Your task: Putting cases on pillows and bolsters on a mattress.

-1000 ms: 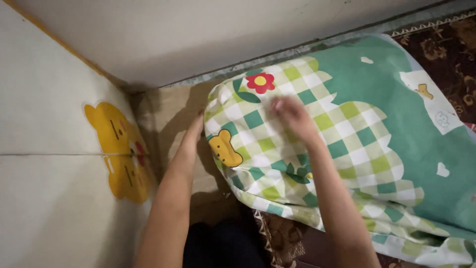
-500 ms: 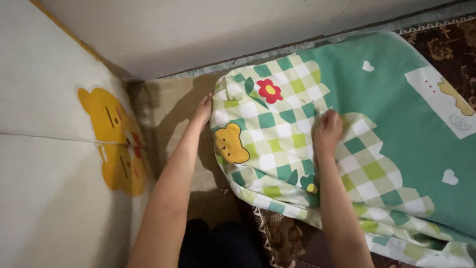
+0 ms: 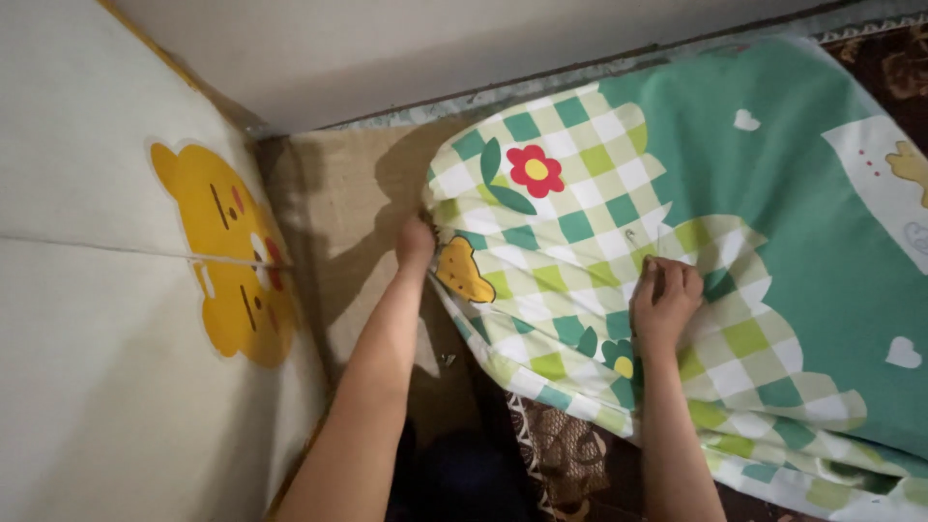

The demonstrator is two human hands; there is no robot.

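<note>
A mattress in a green sheet (image 3: pixel 773 193) lies on the floor; its near corner is green-and-white check with a red flower (image 3: pixel 535 170) and a yellow bear (image 3: pixel 462 271). My left hand (image 3: pixel 417 242) is closed on the sheet's edge at the mattress's left side, beside the bear print. My right hand (image 3: pixel 665 295) rests on top of the checked part, fingers curled into the cloth. Both forearms reach up from the bottom of the view.
A cream foam panel (image 3: pixel 106 319) with a yellow bear face (image 3: pixel 227 261) leans at the left. A white wall (image 3: pixel 435 48) runs along the back. Bare brown mat (image 3: pixel 338 213) lies between panel and mattress. A dark patterned rug (image 3: pixel 561 454) shows under the mattress's near edge.
My left hand went from flat against the mattress side to gripping the sheet's edge. My right hand slid toward me across the check and curled into the cloth. The view shifted slightly.
</note>
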